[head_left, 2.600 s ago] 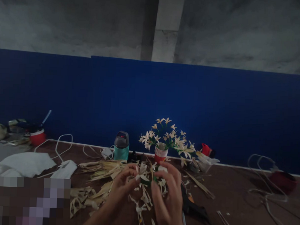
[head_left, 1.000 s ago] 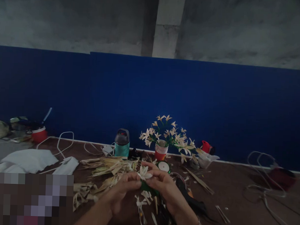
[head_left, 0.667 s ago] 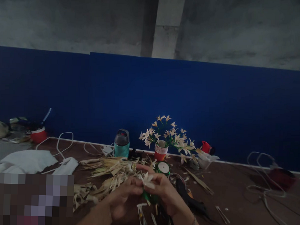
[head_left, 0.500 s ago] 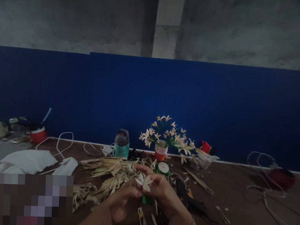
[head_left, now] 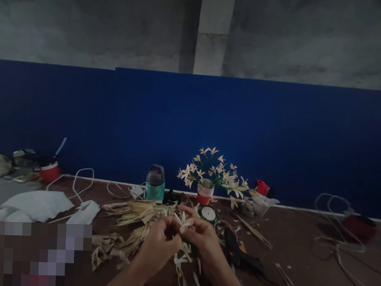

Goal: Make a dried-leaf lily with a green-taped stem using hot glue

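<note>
Both my hands meet low in the middle of the view over a brown table (head_left: 299, 247). My left hand (head_left: 158, 244) and my right hand (head_left: 201, 237) pinch a small cream paper-like flower (head_left: 183, 221) with a green wrapped stem between their fingertips. Pale dried leaf strips (head_left: 134, 218) lie in a heap just left of and under my hands. A green tape roll (head_left: 208, 213) sits right behind my right hand. A black glue gun (head_left: 236, 253) lies to the right of my right wrist.
A red cup with a bunch of cream flowers (head_left: 208, 181) stands at the back by the blue wall, beside a teal bottle (head_left: 154, 183). White cloth (head_left: 35, 204) and white cables (head_left: 79, 181) lie left; more cables (head_left: 333, 240) and a red cup (head_left: 262, 188) lie right.
My hands have kept turning the flower between the fingers; it has risen a little and my left hand has closed over its front.
</note>
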Tool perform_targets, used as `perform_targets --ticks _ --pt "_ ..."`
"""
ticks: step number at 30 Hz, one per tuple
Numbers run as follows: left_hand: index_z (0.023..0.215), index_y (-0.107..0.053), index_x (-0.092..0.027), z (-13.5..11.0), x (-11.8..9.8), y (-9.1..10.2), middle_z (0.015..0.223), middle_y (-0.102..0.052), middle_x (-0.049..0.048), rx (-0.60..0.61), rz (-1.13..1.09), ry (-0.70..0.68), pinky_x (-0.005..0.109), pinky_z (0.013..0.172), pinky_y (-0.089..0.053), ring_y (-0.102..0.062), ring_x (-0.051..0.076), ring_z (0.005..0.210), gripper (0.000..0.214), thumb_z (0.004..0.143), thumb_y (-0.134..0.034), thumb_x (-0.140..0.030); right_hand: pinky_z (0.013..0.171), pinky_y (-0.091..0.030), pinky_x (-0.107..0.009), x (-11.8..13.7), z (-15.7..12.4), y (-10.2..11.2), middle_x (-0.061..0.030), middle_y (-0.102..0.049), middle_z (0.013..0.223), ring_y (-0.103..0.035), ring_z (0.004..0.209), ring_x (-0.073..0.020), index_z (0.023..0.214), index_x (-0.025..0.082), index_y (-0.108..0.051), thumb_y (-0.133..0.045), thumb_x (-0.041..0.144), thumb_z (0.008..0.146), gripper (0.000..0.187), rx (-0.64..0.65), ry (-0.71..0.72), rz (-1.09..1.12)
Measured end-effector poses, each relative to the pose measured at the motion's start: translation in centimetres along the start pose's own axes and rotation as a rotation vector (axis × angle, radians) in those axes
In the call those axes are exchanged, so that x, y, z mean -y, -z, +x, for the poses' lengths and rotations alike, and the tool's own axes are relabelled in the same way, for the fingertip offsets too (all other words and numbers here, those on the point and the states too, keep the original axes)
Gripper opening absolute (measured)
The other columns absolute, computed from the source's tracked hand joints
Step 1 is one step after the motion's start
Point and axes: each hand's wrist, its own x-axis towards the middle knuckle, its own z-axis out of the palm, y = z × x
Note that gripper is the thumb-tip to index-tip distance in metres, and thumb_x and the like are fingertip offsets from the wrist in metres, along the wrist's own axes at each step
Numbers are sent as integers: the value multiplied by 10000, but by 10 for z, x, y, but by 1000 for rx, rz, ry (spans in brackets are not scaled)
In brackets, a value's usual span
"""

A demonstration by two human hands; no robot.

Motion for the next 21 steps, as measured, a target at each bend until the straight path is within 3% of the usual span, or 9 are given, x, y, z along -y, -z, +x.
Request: perform_targets --ticks 6,10,13,17,21 --pt "602 -520 -151 -1 3 -2 500 -466 -56 35 -233 209 202 493 -313 -390 73 476 120 546 -601 -220 886 -367 -321 -1 1 0 -64 -504 1239 -513 1063 -270 547 158 -651 -788 287 562 189 -65 -11 -13" --pt "566 -499 -154 -3 1 -2 485 -446 -64 41 -264 224 187 473 -293 -368 62 459 139 546 -617 -224 829 -400 -309 -2 2 2 -63 -521 1217 -528 1031 -263 546 157 -642 -789 261 555 181 -57 -3 24" --pt "552 -473 -165 -2 5 -1 477 -418 -73 -1 -135 132 183 462 -278 -342 63 455 137 578 -596 -219 804 -410 -301 -3 2 1 -64 -537 1190 -537 1002 -252 544 156 -640 -789 249 548 175 -86 14 37" --pt "573 -510 -162 -1 14 1 505 -447 -55 -88 174 -127 190 476 -311 -387 86 485 100 631 -571 -215 826 -405 -312 -7 1 -2 -59 -557 1148 -543 976 -236 548 164 -643 -782 265 554 172 -115 42 67" --pt "669 -551 -173 -6 17 1 550 -511 -36 -165 295 -250 194 490 -361 -454 106 506 45 685 -542 -214 859 -383 -309 -11 0 -3 -60 -562 1130 -532 1006 -241 557 169 -651 -768 280 577 163 -145 80 42"
